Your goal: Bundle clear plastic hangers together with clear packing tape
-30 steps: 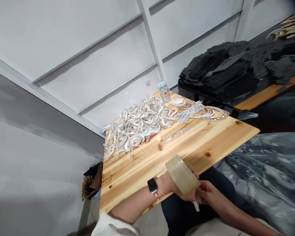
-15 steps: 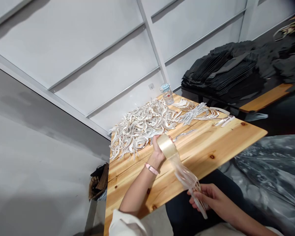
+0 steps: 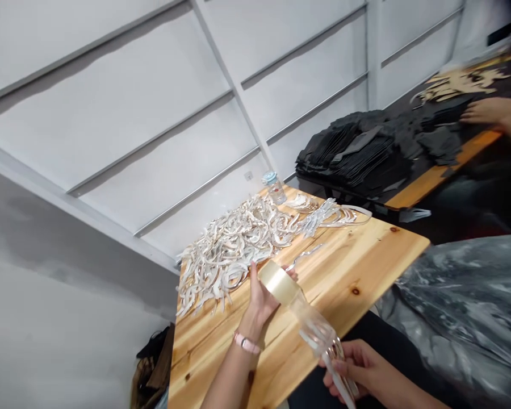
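Note:
My left hand (image 3: 264, 292), with a pink band at the wrist, holds a roll of clear packing tape (image 3: 277, 282) over the wooden table. A length of tape (image 3: 309, 318) runs from the roll down to a bundle of thin whitish strips (image 3: 338, 369). My right hand (image 3: 351, 372) is closed around that bundle near the table's front edge. The tape lies across the upper end of the strips. Just beyond my left hand is a large heap of curved white strips (image 3: 238, 238).
A lidded bottle (image 3: 275, 188) stands at the back of the wooden table (image 3: 323, 289), beside smaller bunches of strips (image 3: 323, 216). Stacked black pieces (image 3: 349, 147) cover another table at right, where another person's hand (image 3: 496, 113) rests. Plastic-covered material (image 3: 464, 301) lies right of me.
The view has swung to the right, bringing another person's hand into sight. My hands still hold the tape roll and the strips, with tape stretched between them.

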`<move>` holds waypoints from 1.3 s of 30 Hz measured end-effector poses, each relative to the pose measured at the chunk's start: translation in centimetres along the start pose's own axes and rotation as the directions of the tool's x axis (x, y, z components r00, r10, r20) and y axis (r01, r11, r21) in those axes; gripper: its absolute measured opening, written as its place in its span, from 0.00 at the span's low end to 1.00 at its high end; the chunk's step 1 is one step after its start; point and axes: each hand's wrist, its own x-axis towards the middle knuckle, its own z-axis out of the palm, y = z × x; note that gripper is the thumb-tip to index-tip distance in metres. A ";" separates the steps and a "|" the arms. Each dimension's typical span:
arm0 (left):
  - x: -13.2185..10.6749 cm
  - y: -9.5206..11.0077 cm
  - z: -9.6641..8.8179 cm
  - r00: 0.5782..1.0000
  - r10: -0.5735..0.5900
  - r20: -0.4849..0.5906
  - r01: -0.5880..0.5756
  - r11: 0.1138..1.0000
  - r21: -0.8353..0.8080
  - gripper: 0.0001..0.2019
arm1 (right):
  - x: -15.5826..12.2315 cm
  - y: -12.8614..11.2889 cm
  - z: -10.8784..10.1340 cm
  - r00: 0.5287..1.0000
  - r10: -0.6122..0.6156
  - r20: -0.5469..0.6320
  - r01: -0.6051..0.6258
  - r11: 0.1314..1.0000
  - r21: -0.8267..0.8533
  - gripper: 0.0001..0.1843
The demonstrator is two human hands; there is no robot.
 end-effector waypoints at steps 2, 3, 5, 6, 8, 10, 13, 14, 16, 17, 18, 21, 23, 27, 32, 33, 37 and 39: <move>-1.3 0.2 -0.8 0.996 0.003 -0.094 0.008 0.993 0.119 0.32 | 0.4 -0.2 0.1 1.000 -0.023 0.003 0.023 1.000 0.011 0.28; -2.2 0.2 -1.3 0.981 0.029 -0.189 0.007 0.982 0.187 0.29 | 0.6 -0.3 0.2 0.999 -0.036 0.009 0.036 0.999 0.021 0.28; -4.1 -0.4 -2.1 0.888 0.325 -0.325 -0.199 0.909 0.366 0.24 | 0.8 -0.6 0.5 0.997 -0.069 0.021 0.068 0.997 0.042 0.28; -5.1 -1.0 -2.4 0.797 0.516 -0.312 -0.327 0.804 0.496 0.25 | 0.8 -0.8 0.8 0.996 -0.080 0.028 0.078 0.996 0.051 0.28; -7.1 -2.5 -2.5 0.642 0.765 -0.050 -0.473 0.447 0.759 0.23 | 0.8 -1.3 1.3 0.996 -0.086 0.038 0.083 0.994 0.067 0.27; -8.7 -4.0 -2.0 0.617 0.733 0.286 -0.542 0.133 0.830 0.21 | 0.6 -1.9 1.9 0.994 -0.094 0.048 0.090 0.992 0.083 0.25; -9.9 -5.8 -0.8 0.675 0.543 0.500 -0.565 -0.056 0.823 0.20 | 0.3 -2.7 2.5 0.990 -0.122 0.076 0.116 0.990 0.078 0.24; -10.0 -6.0 -0.4 0.696 0.505 0.511 -0.552 -0.079 0.830 0.16 | 0.1 -2.9 2.6 0.988 -0.130 0.089 0.124 0.990 0.065 0.23; -10.0 -6.0 -0.1 0.727 0.443 0.525 -0.533 -0.117 0.838 0.06 | -0.1 -3.0 2.7 0.985 -0.136 0.103 0.132 0.990 0.039 0.22; -10.0 -5.7 0.1 0.735 0.418 0.535 -0.533 -0.132 0.836 0.04 | -0.2 -2.9 2.6 0.985 -0.138 0.106 0.135 0.990 0.031 0.22; -10.1 -5.2 0.2 0.735 0.400 0.547 -0.536 -0.151 0.831 0.03 | -0.3 -2.8 2.5 0.985 -0.141 0.101 0.140 0.990 0.022 0.21; -10.1 -2.5 0.9 0.687 0.405 0.603 -0.535 -0.280 0.797 0.02 | -0.7 -2.3 2.1 0.985 -0.152 0.077 0.158 0.984 -0.077 0.16; -9.8 -0.4 1.9 0.642 0.443 0.626 -0.506 -0.369 0.780 0.02 | -1.0 -1.7 1.8 0.987 -0.135 0.082 0.148 0.971 -0.188 0.12; -7.6 3.1 3.9 0.817 0.370 0.443 -0.373 -0.248 0.894 0.06 | -2.0 -0.1 1.2 0.994 -0.059 0.091 0.084 0.950 -0.302 0.09; -4.4 5.0 4.5 0.918 0.148 0.367 -0.382 0.086 0.920 0.12 | -3.0 1.6 -1.1 0.994 -0.104 0.017 0.104 0.949 -0.299 0.16; -3.9 5.4 4.6 0.922 0.117 0.369 -0.380 0.097 0.920 0.13 | -3.0 1.5 -1.7 0.994 -0.106 -0.002 0.101 0.956 -0.276 0.18; -3.0 6.5 5.0 0.949 -0.033 0.313 -0.292 0.277 0.915 0.13 | -2.5 -0.9 -3.0 0.992 -0.128 -0.017 0.124 0.978 -0.169 0.25; -2.8 6.8 4.9 0.949 -0.041 0.312 -0.276 0.366 0.889 0.14 | -2.0 -2.5 -3.2 0.984 -0.175 -0.024 0.170 0.974 -0.148 0.23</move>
